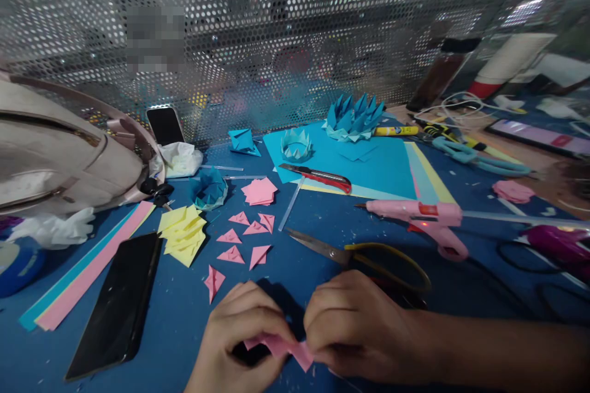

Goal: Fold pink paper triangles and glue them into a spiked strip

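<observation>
Low in the head view, a folded pink paper strip [276, 344] runs between my two hands, its lower edge in zigzag points. My left hand [249, 331] curls round its left part, thumb below and fingers above. On the right end, my right hand [353, 322] pinches the paper with bent fingers. Several small folded pink paper pieces [231, 254] lie just beyond my left hand. Scissors [341, 254] with yellow-rimmed handles lie beyond my right hand, their handles partly hidden by it.
A pink glue gun [424, 215] with its cord lies at right. Farther back are a red utility knife [322, 178], blue paper sheets [387, 169] and paper crowns [353, 120]. At left are yellow paper pieces [183, 233], a black phone [115, 301] and a bag [59, 147].
</observation>
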`<action>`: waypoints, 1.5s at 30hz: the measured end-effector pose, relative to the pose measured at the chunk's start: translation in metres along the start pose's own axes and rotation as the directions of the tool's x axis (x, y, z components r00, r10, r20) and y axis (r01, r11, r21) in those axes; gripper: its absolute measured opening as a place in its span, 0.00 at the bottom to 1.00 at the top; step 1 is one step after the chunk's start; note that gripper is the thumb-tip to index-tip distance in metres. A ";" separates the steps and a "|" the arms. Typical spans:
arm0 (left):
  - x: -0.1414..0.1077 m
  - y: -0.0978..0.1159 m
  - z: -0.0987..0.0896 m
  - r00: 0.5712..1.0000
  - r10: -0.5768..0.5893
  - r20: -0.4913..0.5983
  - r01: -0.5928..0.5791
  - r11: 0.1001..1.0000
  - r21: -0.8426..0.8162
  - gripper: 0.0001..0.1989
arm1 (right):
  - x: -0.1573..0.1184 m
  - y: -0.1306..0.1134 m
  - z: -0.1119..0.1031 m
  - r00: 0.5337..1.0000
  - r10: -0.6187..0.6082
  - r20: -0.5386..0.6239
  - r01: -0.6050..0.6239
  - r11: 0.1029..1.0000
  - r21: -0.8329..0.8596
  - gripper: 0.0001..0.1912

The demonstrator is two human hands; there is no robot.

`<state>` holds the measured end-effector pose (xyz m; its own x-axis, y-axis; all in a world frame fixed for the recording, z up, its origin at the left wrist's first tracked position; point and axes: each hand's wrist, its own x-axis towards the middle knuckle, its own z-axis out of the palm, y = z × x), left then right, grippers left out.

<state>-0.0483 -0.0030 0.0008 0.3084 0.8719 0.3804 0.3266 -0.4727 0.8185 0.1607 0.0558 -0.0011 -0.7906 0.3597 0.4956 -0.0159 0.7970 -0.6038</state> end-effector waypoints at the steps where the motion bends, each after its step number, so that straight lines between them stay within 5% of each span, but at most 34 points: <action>1: 0.000 0.000 0.000 1.000 0.006 -0.002 -0.006 1.000 0.003 0.08 | 0.000 0.000 0.000 1.000 0.001 0.000 -0.001 1.000 -0.002 0.18; 30: -0.005 -0.002 -0.001 0.997 -0.033 0.064 0.031 0.999 0.029 0.11 | -0.001 0.001 -0.001 0.999 -0.007 0.043 0.007 1.000 -0.017 0.23; 45: -0.004 -0.002 0.000 0.999 -0.040 -0.025 0.040 0.999 -0.023 0.04 | 0.002 0.001 -0.002 0.999 0.033 -0.041 -0.032 0.999 0.032 0.11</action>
<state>-0.0501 -0.0051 -0.0022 0.2728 0.8930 0.3579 0.3180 -0.4348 0.8425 0.1602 0.0585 0.0008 -0.7648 0.4056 0.5006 -0.0103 0.7692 -0.6389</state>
